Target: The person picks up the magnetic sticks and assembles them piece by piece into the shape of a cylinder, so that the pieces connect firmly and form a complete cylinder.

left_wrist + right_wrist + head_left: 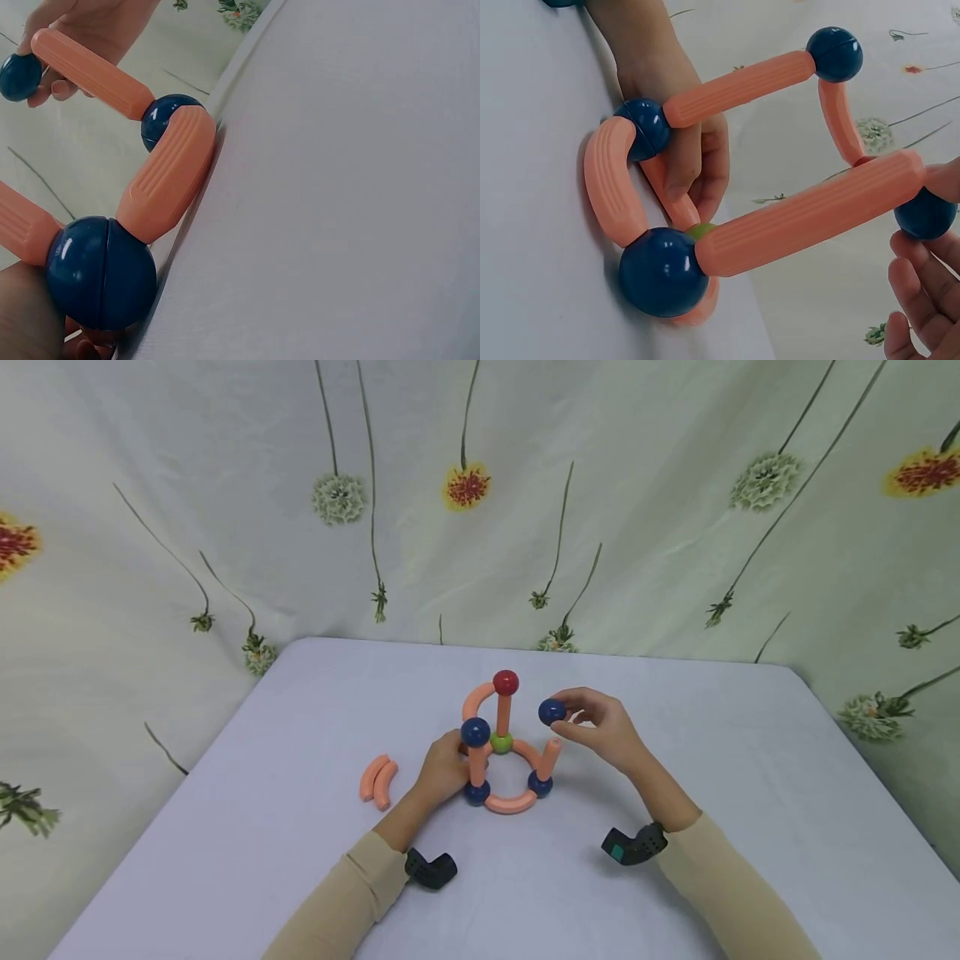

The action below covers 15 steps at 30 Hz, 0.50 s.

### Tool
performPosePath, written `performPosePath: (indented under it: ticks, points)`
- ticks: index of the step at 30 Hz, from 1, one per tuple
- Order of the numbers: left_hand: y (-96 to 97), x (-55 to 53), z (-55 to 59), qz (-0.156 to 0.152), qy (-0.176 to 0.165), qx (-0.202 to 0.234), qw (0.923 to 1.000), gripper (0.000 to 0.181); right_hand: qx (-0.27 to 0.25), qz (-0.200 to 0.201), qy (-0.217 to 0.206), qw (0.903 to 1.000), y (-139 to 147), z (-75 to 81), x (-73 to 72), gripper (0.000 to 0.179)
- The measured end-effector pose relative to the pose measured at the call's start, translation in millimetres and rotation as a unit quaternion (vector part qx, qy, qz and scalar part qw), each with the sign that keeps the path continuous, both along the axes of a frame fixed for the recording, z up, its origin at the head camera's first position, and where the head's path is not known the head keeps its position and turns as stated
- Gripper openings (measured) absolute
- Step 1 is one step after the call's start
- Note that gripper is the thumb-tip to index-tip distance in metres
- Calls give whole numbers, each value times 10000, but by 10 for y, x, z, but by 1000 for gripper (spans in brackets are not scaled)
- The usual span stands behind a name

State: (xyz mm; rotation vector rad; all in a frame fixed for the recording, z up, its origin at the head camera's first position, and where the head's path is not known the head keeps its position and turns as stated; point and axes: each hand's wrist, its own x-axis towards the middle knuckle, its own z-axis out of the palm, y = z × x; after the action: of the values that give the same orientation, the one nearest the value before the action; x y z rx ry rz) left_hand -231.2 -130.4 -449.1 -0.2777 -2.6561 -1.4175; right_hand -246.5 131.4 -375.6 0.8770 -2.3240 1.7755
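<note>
A toy frame of orange sticks and coloured balls stands on the table. Curved sticks [512, 804] join two blue balls [541, 784] and a green ball [502, 743] into a ring at its base. Three straight sticks rise from it: a red ball [506, 682] tops the rear one, a blue ball [476, 732] the left one, and the right stick [550, 759] has a bare top. My left hand [444, 768] grips a curved base stick [667, 193] behind the left post. Near the bare stick, my right hand [600, 727] pinches a loose blue ball [552, 712].
Two loose curved orange sticks [375, 782] lie side by side left of the frame. The table [720, 735] has a pale cloth, and a flower-printed curtain [660, 527] hangs behind it. Each wrist wears a black camera [634, 845].
</note>
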Motion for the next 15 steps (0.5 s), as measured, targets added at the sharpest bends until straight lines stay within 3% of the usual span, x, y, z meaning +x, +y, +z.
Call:
performPosePath:
  ticks: [15]
  points:
    - [12, -3, 9, 49, -46, -50, 10000, 24, -165, 318, 227, 9991, 78, 71, 218, 32]
